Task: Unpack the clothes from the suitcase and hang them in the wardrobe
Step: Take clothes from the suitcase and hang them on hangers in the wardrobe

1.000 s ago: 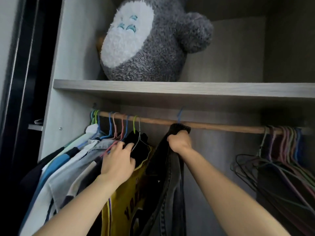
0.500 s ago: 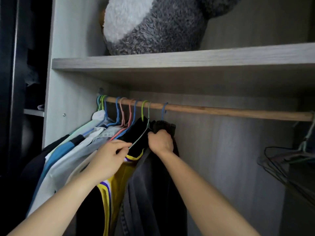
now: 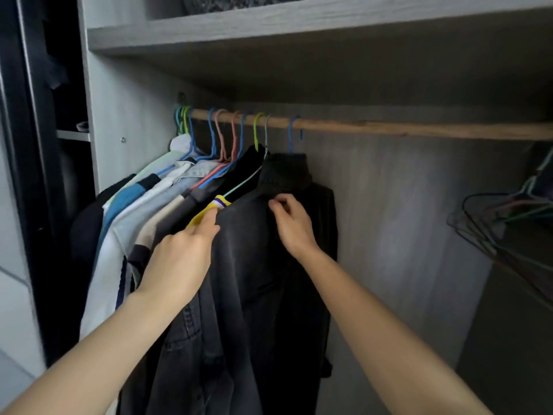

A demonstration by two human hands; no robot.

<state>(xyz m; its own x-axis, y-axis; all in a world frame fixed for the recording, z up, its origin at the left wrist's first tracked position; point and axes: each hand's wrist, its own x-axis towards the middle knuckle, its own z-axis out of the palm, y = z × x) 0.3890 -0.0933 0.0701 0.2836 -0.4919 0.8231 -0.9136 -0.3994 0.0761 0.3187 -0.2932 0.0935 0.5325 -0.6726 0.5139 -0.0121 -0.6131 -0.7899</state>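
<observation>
Top edge of view cuts the shelf (image 3: 269,22) short; only a grey fuzzy strip of a plush item (image 3: 239,0) shows on it, not identifiable further. The rail (image 3: 404,130) runs out of view at its right end, where a bundle of bare hangers (image 3: 493,223) is dim and partly cropped — count not readable. The dark jacket (image 3: 263,280) hangs from a blue hanger (image 3: 294,131) toward the rail's left end, last in the packed row of clothes (image 3: 143,211); its hem is cut off at the bottom edge, and the hanger's shoulders are hidden inside the cloth. A yellow garment (image 3: 203,216) next to it shows only a sliver. Left hand (image 3: 179,259): arm extended, fingers nearly straight, tips laid against the jacket's left shoulder seam, gripping nothing. Right hand (image 3: 291,223): wrist raised, fingers curled, thumb and forefinger pinching cloth just below the collar — how much cloth is not clear.
</observation>
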